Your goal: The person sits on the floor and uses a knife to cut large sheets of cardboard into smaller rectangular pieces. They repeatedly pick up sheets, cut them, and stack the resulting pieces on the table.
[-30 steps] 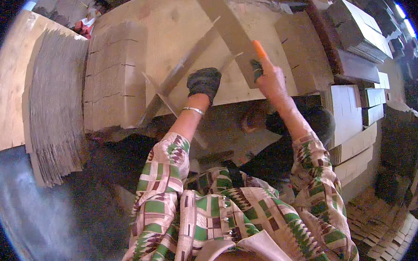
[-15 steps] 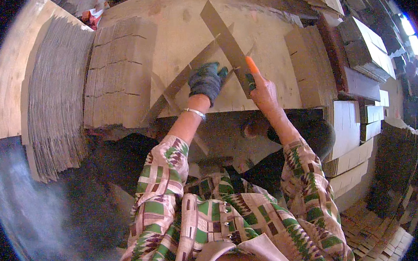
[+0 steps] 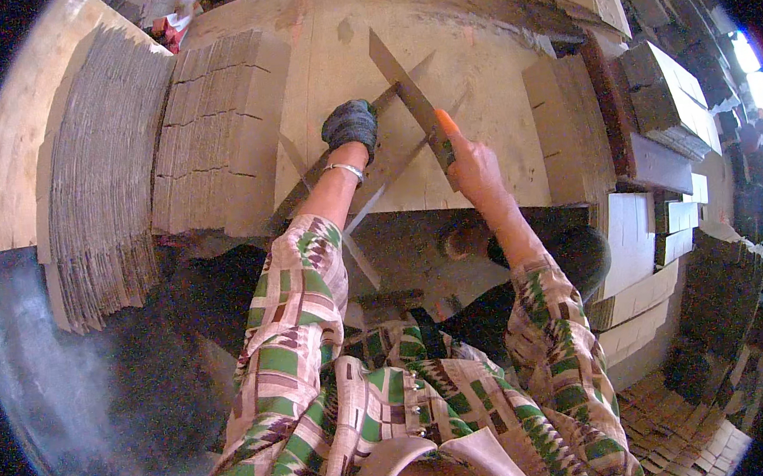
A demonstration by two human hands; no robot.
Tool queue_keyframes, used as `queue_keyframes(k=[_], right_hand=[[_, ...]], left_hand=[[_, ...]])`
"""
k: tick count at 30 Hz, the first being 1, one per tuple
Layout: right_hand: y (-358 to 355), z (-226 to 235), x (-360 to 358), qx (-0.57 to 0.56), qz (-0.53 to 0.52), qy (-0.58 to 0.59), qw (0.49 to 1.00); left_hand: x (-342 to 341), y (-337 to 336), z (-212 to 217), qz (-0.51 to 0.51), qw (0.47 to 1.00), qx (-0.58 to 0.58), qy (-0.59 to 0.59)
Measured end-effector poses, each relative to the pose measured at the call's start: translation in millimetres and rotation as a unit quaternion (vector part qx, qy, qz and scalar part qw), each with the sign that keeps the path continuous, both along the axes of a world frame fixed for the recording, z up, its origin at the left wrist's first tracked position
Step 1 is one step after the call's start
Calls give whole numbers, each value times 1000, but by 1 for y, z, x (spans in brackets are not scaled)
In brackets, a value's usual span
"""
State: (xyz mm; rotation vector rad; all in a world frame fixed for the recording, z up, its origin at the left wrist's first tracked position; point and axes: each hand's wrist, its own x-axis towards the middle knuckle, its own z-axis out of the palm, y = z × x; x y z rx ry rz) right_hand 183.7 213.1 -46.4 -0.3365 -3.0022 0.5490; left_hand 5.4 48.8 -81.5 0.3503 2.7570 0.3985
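Several notched brown cardboard strips stand crossed over one another on the wooden tabletop (image 3: pixel 316 57). My left hand (image 3: pixel 352 127), in a dark knitted glove, is closed in a fist over a long cardboard strip (image 3: pixel 307 186) slanting up to the right; its fingertips are hidden. My right hand (image 3: pixel 474 165) grips the near end of another cardboard strip (image 3: pixel 404 77), which points away and slightly left across the first. An orange finger cover (image 3: pixel 447 125) sits on the right index finger, stretched along this strip. A thinner strip edge (image 3: pixel 378 194) crosses below, beside my left wrist.
Two stacks of cardboard strips, an outer stack (image 3: pixel 111 160) and a notched inner stack (image 3: pixel 211 135), line the left. Another notched stack (image 3: pixel 568 123) stands at the right. Bundled cardboard pieces (image 3: pixel 668 98) lie beyond it, with more cardboard bundles (image 3: pixel 625 239) below.
My left hand has moved left and slightly away, its fingers now curled out of sight. The right-hand strip has shifted slightly left and nearer, its far end lower in view.
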Motion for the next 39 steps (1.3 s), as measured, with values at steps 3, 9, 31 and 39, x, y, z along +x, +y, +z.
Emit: queue_keyframes(k=[3, 9, 31, 39], right_hand=[[2, -3, 4, 8, -6, -1, 1000], [-10, 12, 14, -11, -19, -53, 998], [213, 17, 99, 218, -317, -103, 917], [180, 28, 77, 67, -347, 65, 933]], left_hand=[[-1, -1, -7, -2, 1000, 0, 9], [6, -8, -8, 2, 999, 23, 26], [78, -76, 18, -136, 965, 97, 202], [123, -106, 2, -195, 965, 69, 161]])
